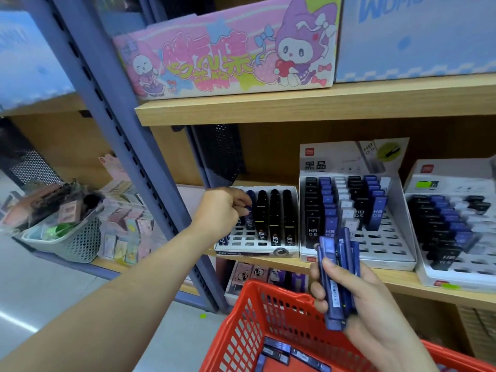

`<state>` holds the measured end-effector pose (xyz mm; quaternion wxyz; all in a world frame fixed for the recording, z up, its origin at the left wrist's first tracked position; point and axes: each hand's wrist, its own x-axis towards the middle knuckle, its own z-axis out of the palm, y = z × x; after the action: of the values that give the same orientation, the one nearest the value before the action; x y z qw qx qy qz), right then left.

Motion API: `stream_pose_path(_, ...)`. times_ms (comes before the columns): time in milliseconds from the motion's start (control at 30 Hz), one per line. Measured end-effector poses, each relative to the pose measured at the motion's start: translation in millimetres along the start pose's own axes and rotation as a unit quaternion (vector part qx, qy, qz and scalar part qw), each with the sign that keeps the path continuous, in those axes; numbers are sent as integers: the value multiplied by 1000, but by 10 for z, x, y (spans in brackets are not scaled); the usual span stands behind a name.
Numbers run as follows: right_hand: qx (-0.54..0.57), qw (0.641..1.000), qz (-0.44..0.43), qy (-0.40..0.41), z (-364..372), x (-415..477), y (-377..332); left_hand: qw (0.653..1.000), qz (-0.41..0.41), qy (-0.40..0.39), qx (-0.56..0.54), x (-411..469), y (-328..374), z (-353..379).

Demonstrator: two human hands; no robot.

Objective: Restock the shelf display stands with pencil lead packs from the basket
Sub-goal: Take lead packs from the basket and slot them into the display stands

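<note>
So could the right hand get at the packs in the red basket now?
Probably yes: the loose packs lie in the open basket just below the right hand. But it grips a bundle of blue packs, so grabbing more looks awkward.

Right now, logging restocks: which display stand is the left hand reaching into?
The leftmost stand, holding tall black packs; left hand pinches a blue pack there.

The left hand [218, 210] hides part of the leftmost stand [255, 253]; the basket [249, 331] is cropped.
</note>
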<state>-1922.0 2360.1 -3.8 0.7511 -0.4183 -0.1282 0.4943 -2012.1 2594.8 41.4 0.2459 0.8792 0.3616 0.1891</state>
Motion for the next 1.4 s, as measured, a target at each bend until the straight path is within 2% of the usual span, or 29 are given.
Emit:
stream_pose_path(133,-20,1000,-5,-1,60,-33,8,999,6,4,35,14,-8,55)
stream_pose_path(267,-24,1000,-1,5,187,-53,24,993,69,26,95,22,-20,45)
stream_pose_path(333,-33,999,3,7,236,-65,22,995,58,19,80,32,35,-39)
stream_pose_path(367,-38,999,5,8,247,-68,21,999,24,10,34,25,92,-116)
stream_pose_path(400,-44,999,5,7,256,-68,21,999,-17,-10,-39,-8,178,-214)
stream_pose_path(467,-62,998,-2,0,283,-72,6,976,-69,-90,-185,-149,399,-405)
stream_pose_path(500,-71,997,-7,-2,301,-73,-1,967,-65,-136,-206,-249,519,-468)
stream_pose_path(567,-95,995,-17,-6,358,-91,-24,962,-35,-203,-179,-457,717,-494)
stream_pose_path(667,-126,991,-40,-25,449,-134,-58,961,-15,-236,-142,-670,883,-416)
stream_pose_path(733,-128,990,-50,-32,485,-171,-71,962,-27,-230,-146,-750,915,-400)
stream_pose_path(833,-106,993,-31,-36,502,-236,-107,964,-54,-160,-204,-833,909,-488)
stream_pose_path(900,-91,995,-20,-42,482,-271,-142,956,-69,-105,-265,-867,890,-536)
stream_pose_path(967,-81,996,-20,-40,442,-288,-164,943,-82,-83,-311,-902,881,-529)
stream_pose_path(1167,-21,999,-36,22,296,-306,-172,919,-79,-57,-383,-920,975,-407)
stream_pose_path(1267,-21,997,-63,50,215,-327,-225,916,-63,-85,-387,-883,1055,-364)
stream_pose_path(1400,-4,987,-98,131,91,-316,-317,913,-57,-99,-392,-835,1210,-286)
